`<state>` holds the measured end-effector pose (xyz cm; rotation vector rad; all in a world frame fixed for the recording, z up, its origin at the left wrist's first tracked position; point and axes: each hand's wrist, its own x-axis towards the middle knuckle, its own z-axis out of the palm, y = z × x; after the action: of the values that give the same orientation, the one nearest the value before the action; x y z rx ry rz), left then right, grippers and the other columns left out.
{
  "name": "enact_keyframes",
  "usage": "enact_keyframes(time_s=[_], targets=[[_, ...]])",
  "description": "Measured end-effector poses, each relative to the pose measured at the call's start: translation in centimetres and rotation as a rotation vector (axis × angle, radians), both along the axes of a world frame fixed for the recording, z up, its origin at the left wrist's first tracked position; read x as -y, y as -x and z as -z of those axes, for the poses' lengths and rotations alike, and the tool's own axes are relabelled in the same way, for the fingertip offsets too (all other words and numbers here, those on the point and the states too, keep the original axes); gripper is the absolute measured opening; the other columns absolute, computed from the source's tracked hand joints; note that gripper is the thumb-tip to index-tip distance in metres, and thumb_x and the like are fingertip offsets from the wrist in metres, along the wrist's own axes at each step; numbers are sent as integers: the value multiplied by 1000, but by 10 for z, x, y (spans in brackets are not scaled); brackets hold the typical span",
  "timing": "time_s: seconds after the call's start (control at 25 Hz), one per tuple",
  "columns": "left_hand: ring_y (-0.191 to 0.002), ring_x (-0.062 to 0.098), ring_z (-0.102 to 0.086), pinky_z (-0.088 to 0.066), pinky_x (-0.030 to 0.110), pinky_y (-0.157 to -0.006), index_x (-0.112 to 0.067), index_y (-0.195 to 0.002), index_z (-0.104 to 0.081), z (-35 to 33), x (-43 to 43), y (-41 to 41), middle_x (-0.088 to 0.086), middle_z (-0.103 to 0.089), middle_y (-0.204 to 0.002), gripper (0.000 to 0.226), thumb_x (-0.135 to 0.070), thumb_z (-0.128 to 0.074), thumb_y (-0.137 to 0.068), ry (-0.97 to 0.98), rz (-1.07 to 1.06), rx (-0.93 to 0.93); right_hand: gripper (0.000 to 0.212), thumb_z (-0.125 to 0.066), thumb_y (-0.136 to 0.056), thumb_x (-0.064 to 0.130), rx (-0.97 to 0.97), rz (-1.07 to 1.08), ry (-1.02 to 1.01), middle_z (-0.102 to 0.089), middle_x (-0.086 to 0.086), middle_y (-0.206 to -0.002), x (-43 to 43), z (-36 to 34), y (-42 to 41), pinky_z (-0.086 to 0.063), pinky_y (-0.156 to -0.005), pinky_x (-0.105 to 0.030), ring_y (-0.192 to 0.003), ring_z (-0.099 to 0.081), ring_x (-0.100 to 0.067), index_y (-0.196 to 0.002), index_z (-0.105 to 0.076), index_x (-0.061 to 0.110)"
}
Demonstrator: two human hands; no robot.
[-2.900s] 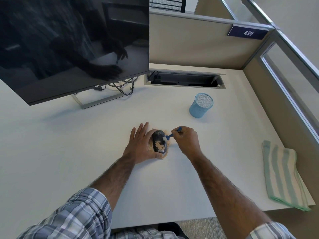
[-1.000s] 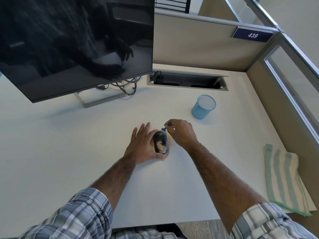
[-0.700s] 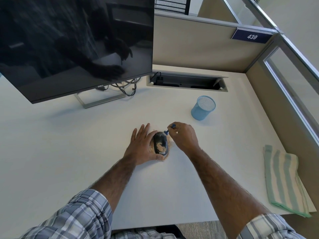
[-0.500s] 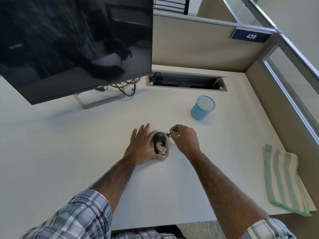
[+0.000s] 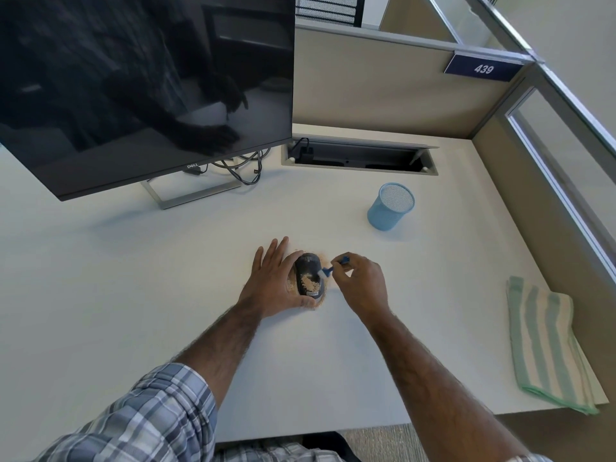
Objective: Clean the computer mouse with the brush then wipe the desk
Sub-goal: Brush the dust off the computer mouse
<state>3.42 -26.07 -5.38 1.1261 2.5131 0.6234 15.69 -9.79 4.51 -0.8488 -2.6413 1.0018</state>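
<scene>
A black computer mouse [image 5: 308,271] lies on the white desk [image 5: 133,295], with pale crumbs on its near half and tan crumbs scattered around it. My left hand [image 5: 271,281] rests against the mouse's left side and steadies it, thumb at its near end. My right hand [image 5: 361,281] pinches a small blue brush [image 5: 333,267] whose white bristles touch the mouse's right side. A green and cream striped cloth [image 5: 550,341] lies folded at the desk's right edge.
A blue mesh cup [image 5: 390,206] stands beyond the mouse to the right. A dark monitor [image 5: 140,88] on a metal stand fills the back left, with cables beneath it. A cable tray opening [image 5: 358,156] sits along the back partition. Cubicle walls close the back and right.
My right hand has swept the brush from the mouse's far tip down along its right side. The left hand has stayed on the mouse. Fewer crumbs lie on the mouse's far half.
</scene>
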Motion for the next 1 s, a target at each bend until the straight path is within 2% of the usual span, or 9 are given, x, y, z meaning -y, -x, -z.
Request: enact_keyframes(time_s=[0.16,0.28,0.44,0.6,0.76,0.92,1.0], targets=[[-157,19,19,10,49,-126,-35,-158,-18,1,-1,0,1,9,-172,119,-92,-61,-63,-1,6,-1,9,-69,-87,21,-19,-66,-37,-74,5,-82,5,-2,-6,-50,-71,-30,-75,-62,-11,-88,-76,15],[-157,19,19,10,50,-126,-35,-159,-18,0,0,0,1,9,-172,119,-92,-61,-63,1,0,6,9,-68,-86,22,-15,-2,-71,-73,6,-81,2,2,-11,-52,-77,-34,-76,-63,-14,-87,-75,17],[-157,21,17,10,49,-126,-35,-158,-19,0,-1,0,3,8,-172,118,-91,-61,-64,1,6,-3,7,-71,-86,20,-32,-104,-41,-73,6,-83,10,-1,-15,-49,-69,-28,-71,-60,-10,-89,-76,15],[-157,19,18,10,49,-126,-35,-159,-18,0,0,0,1,9,-172,119,-92,-61,-63,-6,1,5,9,-69,-88,20,-42,5,-65,-72,8,-84,6,9,-22,-52,-77,-35,-76,-62,-12,-92,-77,19],[-157,20,19,11,48,-126,-35,-159,-17,1,0,0,2,10,-172,119,-92,-61,-64,-2,9,10,6,-70,-86,21,-44,-78,-20,-72,10,-83,12,8,-21,-47,-68,-28,-68,-58,-6,-88,-76,19],[-157,20,18,11,48,-126,-34,-160,-19,0,0,0,2,8,-173,120,-92,-62,-64,-10,1,1,9,-70,-87,19,-61,-5,-40,-72,11,-85,8,11,-22,-51,-75,-32,-76,-62,-10,-92,-77,20],[-157,19,18,11,49,-126,-35,-159,-18,0,0,0,2,9,-172,119,-90,-63,-65,-7,5,11,8,-71,-87,21,-47,-72,0,-72,10,-86,11,8,-21,-50,-70,-30,-76,-61,-10,-91,-77,20]])
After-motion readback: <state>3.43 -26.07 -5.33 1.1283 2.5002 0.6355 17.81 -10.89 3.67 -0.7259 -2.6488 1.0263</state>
